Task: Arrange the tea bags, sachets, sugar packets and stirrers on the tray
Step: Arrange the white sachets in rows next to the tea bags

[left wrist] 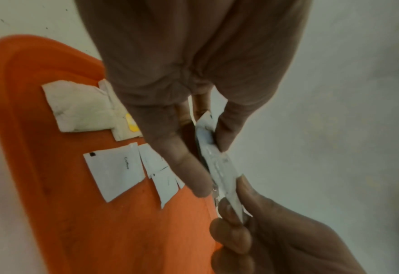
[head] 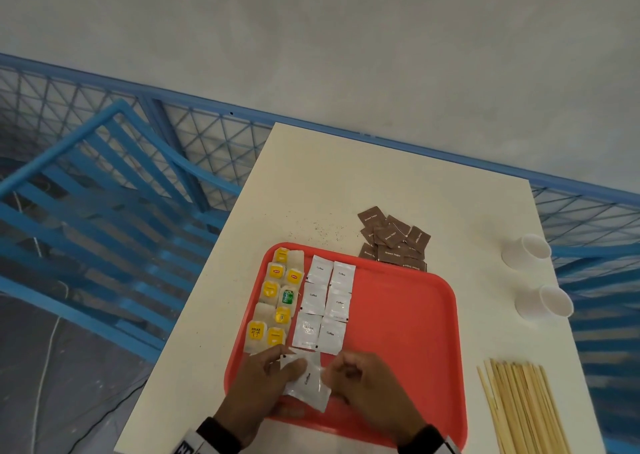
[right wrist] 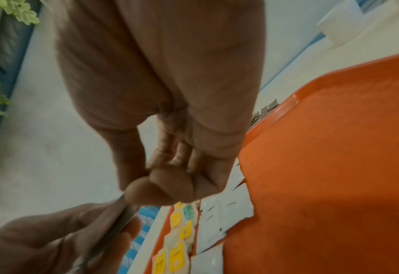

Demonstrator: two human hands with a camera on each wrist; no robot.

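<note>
A red tray (head: 408,315) lies on the white table. Tea bags (head: 277,297) with yellow tags fill its left side in two columns. Beside them white coffee sachets (head: 327,306) lie in two columns. Over the tray's near edge both hands hold a small stack of white coffee sachets (head: 308,384). My left hand (head: 266,381) grips the stack's left side, thumb on top. My right hand (head: 349,377) pinches its right edge (left wrist: 231,200). Brown sugar packets (head: 394,238) are heaped on the table behind the tray. Wooden stirrers (head: 519,405) lie at the right front.
Two white paper cups (head: 526,251) (head: 543,303) lie on their sides near the table's right edge. Dark crumbs (head: 322,231) speckle the table behind the tray. Blue mesh railing (head: 207,134) and blue slats (head: 104,190) lie beyond the left edge.
</note>
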